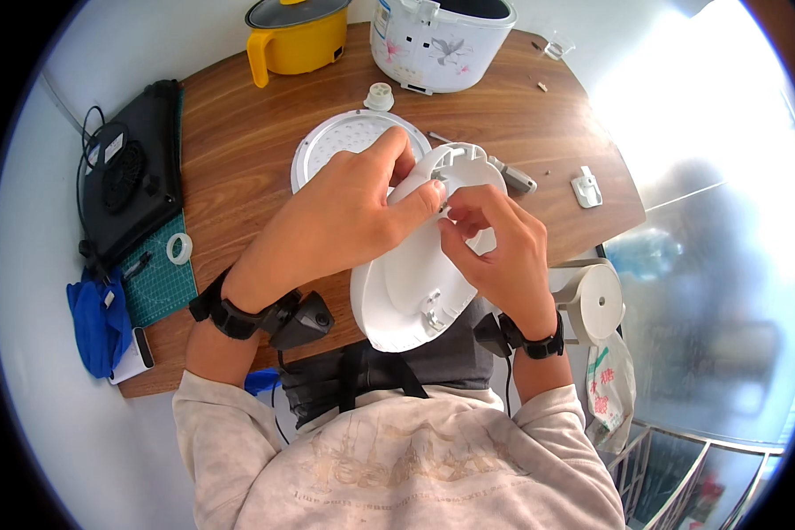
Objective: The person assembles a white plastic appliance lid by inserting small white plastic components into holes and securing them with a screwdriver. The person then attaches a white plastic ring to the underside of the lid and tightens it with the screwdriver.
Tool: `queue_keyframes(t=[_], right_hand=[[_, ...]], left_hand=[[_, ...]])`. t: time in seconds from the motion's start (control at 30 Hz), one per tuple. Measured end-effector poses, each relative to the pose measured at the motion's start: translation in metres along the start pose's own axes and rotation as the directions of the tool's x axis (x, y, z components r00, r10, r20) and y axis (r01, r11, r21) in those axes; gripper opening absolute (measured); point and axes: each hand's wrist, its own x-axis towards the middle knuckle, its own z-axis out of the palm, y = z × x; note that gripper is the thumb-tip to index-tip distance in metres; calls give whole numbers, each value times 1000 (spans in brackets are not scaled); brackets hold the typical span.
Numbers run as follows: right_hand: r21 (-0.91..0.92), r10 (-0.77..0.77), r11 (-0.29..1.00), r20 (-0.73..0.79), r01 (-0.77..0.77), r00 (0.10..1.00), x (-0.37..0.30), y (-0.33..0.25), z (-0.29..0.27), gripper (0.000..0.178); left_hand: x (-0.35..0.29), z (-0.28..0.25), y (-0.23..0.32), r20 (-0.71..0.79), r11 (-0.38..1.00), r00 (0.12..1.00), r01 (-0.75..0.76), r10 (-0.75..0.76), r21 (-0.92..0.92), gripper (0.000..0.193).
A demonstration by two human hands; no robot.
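A white rice cooker lid shell (399, 287) tilts over the table's near edge, its hollow side facing up. Around its far end my left hand (349, 208) is closed, thumb pressed inside the hinge area. My right hand (508, 252) pinches at the same spot, fingertips together beside the left thumb; whatever small piece lies between them is hidden. A small metal fitting (433, 311) shows at the lid's near end. Beyond my hands lies a round white perforated plate (327, 141), partly covered. A grey-handled screwdriver (514, 177) rests just right of the lid.
At the back stand the flowered white rice cooker body (442, 51), a yellow pot (305, 46) and a small white cap (379, 96). A white plastic bracket (586, 187) lies right. Left are a black device (137, 168), a green mat (161, 287) and a tape roll (179, 248).
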Motion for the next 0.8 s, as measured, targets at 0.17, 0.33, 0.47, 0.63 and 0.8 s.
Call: queue_keyframes(t=[0.17, 0.33, 0.47, 0.63, 0.8], right_hand=[[4, -68, 998, -16, 68, 998, 1, 6, 2, 12], [-105, -50, 993, 45, 54, 998, 0, 9, 2, 12], [-40, -1, 999, 25, 2, 1000, 1, 4, 0, 11], [18, -89, 996, 0, 89, 996, 2, 10, 3, 11], [-51, -142, 988, 64, 145, 988, 4, 9, -3, 12]], left_hand=[[-1, -1, 5, 15, 1000, 1000, 8, -8, 3, 38], [-1, 2, 1, -17, 999, 999, -30, 31, 11, 38], [-3, 0, 2, -20, 1000, 999, -31, 31, 6, 38], [-1, -1, 4, -6, 1000, 1000, -3, 3, -18, 37], [-4, 0, 6, -6, 999, 999, -36, 36, 3, 37]])
